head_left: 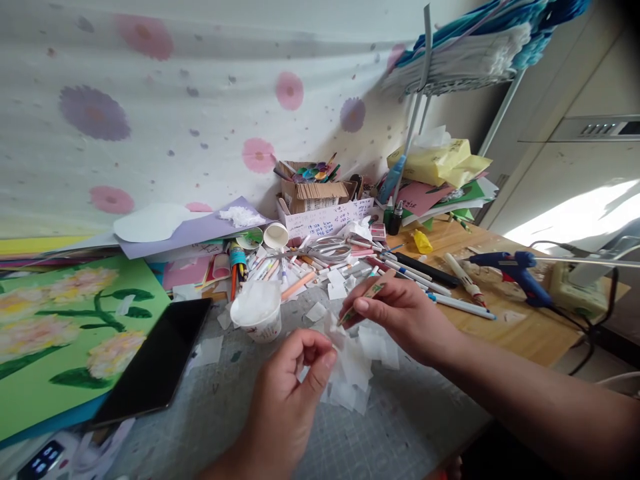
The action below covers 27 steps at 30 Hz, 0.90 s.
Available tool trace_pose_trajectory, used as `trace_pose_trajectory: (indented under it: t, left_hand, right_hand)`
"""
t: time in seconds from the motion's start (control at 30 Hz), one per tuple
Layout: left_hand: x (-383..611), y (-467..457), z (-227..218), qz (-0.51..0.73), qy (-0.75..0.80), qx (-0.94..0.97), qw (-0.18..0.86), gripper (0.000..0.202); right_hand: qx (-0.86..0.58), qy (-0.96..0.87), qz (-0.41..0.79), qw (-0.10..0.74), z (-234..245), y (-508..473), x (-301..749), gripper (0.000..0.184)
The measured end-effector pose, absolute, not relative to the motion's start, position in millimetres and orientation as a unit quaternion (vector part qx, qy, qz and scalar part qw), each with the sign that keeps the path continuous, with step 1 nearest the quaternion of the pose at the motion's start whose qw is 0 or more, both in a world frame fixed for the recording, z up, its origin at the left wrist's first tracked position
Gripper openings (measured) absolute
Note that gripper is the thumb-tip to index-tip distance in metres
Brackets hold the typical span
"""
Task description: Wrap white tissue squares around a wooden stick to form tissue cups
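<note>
My left hand (290, 387) hovers over a grey cutting mat (240, 413), its fingers curled and pinching a small white paper piece. My right hand (395, 313) grips a thin patterned pencil (367, 297), tip pointing left towards the left hand's fingers. Between and below both hands lies a heap of white paper squares (357, 367). A paper cup (256, 310) filled with white tissue stands just left of the hands.
A dark phone (157, 363) lies on a green flower picture (60, 340) at left. Pens, scissors (325, 252) and scraps crowd the back. A blue glue gun (515, 270) rests on the wooden table at right, with cables beyond.
</note>
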<state>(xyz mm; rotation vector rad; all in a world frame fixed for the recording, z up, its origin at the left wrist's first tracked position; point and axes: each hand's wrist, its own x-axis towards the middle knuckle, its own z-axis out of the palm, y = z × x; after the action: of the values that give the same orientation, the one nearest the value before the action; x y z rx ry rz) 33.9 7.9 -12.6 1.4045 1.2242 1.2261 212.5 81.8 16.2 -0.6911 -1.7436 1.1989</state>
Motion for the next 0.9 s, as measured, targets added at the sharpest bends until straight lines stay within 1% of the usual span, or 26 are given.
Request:
trace_pose_trajectory:
  t: [0.13, 0.2, 0.4, 0.5, 0.6, 0.77, 0.9]
  left_hand:
    - [34, 7, -15, 0.497, 0.445, 0.557, 0.494, 0.01]
    - [35, 6, -14, 0.496, 0.434, 0.547, 0.517, 0.011]
    - [35, 5, -11, 0.474, 0.456, 0.537, 0.528, 0.016]
    - [35, 4, -10, 0.484, 0.454, 0.516, 0.541, 0.015]
    - [35, 3, -10, 0.5, 0.444, 0.501, 0.55, 0.013]
    - [34, 2, -11, 0.505, 0.436, 0.51, 0.543, 0.016]
    - [34, 2, -10, 0.506, 0.44, 0.515, 0.535, 0.016]
  right_hand:
    - [-0.234, -0.646, 0.568, 0.453, 18, 62, 213, 0.019]
    - [-0.233, -0.638, 0.577, 0.452, 18, 57, 214, 0.017]
    - [-0.252, -0.692, 0.522, 0.43, 27, 52, 215, 0.02]
    - [-0.256, -0.703, 0.511, 0.423, 30, 50, 213, 0.02]
    - [-0.258, -0.704, 0.507, 0.425, 29, 50, 212, 0.021]
    - [-0.263, -0.698, 0.502, 0.438, 27, 50, 212, 0.023]
    - [-0.225, -0.688, 0.541, 0.429, 30, 48, 212, 0.023]
